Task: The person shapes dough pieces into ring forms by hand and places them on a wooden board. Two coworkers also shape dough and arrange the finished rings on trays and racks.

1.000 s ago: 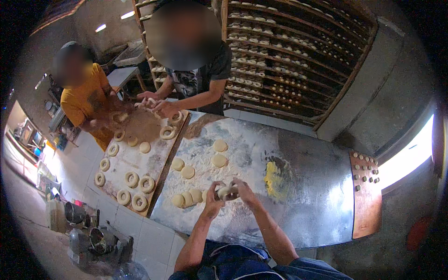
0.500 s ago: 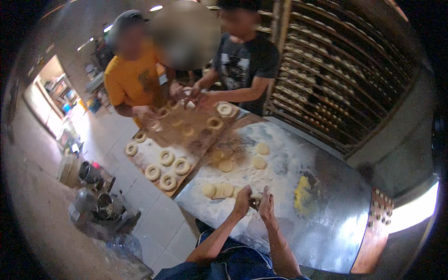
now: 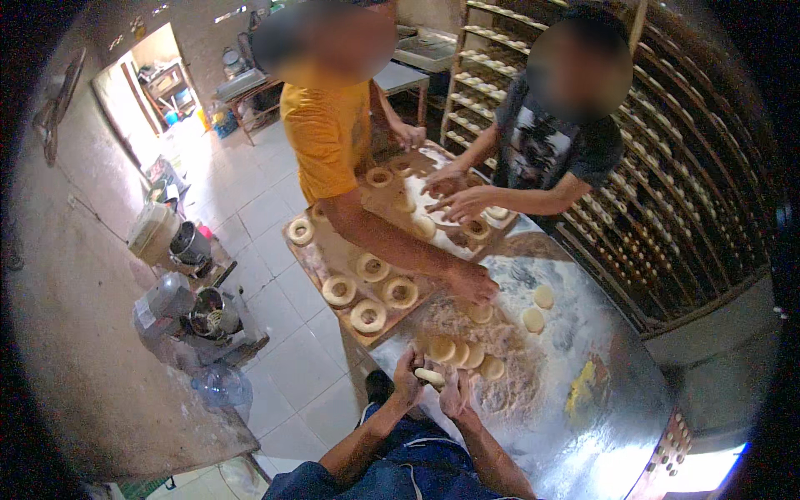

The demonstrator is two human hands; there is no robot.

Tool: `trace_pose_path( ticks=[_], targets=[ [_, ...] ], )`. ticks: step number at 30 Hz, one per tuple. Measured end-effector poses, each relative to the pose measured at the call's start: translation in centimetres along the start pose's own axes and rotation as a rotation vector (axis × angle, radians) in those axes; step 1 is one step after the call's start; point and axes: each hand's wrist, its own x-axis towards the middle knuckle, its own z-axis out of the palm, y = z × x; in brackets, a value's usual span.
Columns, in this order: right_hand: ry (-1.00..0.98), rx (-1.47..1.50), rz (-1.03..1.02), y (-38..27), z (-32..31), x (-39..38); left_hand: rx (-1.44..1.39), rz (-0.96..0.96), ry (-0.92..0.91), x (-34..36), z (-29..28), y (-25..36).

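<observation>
Fingers partly curled around dough piece, left hand facing right hand.

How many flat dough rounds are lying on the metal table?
7 visible: four dough rounds in a row beyond the person's right hand, one round near the orange-shirted co-worker's hand, two rounds farther right. That hand may hide more.

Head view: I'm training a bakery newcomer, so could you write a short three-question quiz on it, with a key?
1. True or false: a dough piece is between the camera wearer's left hand and right hand.
2. What colour is the smear on the metal table: A red, B yellow, C blue?
3. Fill in: the dough rings lie on a wooden ... .

Key: 1 true; 2 B; 3 board.
</observation>
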Motion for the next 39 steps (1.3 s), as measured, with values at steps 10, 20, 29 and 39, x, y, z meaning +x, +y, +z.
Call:
trace_pose_path(
  ticks=[10, 20, 29, 39],
  targets=[
    [-0.291, -0.236, 0.092, -3.0, 10.7, 7.6, 0.682, 0.397, 0.184, 3.5, -8.8, 8.6],
    [-0.527, -0.234, 0.017, -0.8, 19.5, 17.9, 0.904, 0.799, 0.306, 9.0, -14.0, 20.0],
    [-0.327, -0.705, -0.115, -4.6, 24.2, 27.6, 1.191, 0.598, 0.655, 18.1, -18.8, 27.9],
    [-0.128, -0.63, 0.131, -0.9, 4.4, 8.6, 1.011, 0.647, 0.46, 19.4, -22.5, 25.8]
  ],
)
